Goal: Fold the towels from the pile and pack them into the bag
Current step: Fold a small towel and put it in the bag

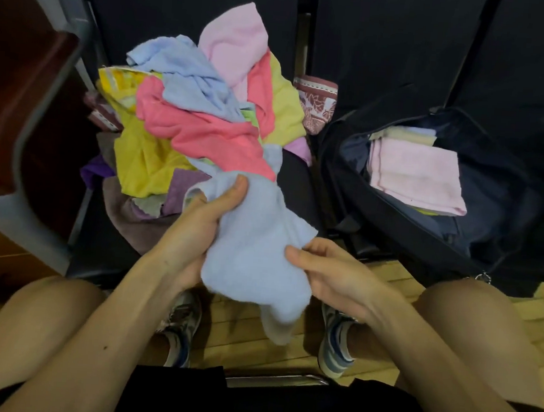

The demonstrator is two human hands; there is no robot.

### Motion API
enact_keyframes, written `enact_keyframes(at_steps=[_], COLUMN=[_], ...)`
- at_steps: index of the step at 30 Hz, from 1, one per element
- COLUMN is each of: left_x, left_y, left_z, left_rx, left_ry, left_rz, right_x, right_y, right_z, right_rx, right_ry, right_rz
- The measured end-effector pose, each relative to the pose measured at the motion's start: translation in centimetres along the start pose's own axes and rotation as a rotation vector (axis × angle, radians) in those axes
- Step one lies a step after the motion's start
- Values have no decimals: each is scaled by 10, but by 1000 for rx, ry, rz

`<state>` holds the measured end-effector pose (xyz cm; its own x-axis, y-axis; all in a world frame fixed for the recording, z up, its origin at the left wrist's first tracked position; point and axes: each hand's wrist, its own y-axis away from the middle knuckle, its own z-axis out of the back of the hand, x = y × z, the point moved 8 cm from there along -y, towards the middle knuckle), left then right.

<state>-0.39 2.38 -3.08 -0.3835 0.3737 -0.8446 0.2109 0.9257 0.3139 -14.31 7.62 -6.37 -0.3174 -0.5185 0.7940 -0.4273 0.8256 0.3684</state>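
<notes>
Clutching a crumpled light blue towel (254,253) in the left hand (205,220), fingers mostly hidden behind the cloth, and pinching its edge with the right hand (330,274), just before the towel pile (206,111). Facing an open black bag (355,192) at right with a folded pink towel (417,174) atop half-hidden others, and sitting over a wooden floor (386,297).

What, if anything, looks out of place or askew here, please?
Nothing looks spilled or damaged. The pile is a loose heap, the pale blue towel being held is crumpled, and the folded pink towel lies slightly askew in the open bag.
</notes>
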Motion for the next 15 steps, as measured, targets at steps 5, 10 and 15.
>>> enact_keyframes(at_steps=[5,10,15], left_x=[-13,-12,-24], left_y=[9,17,16], left_z=[-5,-3,-7], left_rx=[167,231,134], left_ry=[40,161,163], left_rz=[13,141,33], right_x=[7,35,29], right_y=[-3,-8,-4], right_z=[-5,-5,-24], right_rx=[13,45,194], right_ry=[-79,-154,-172], right_rz=[-3,199,110])
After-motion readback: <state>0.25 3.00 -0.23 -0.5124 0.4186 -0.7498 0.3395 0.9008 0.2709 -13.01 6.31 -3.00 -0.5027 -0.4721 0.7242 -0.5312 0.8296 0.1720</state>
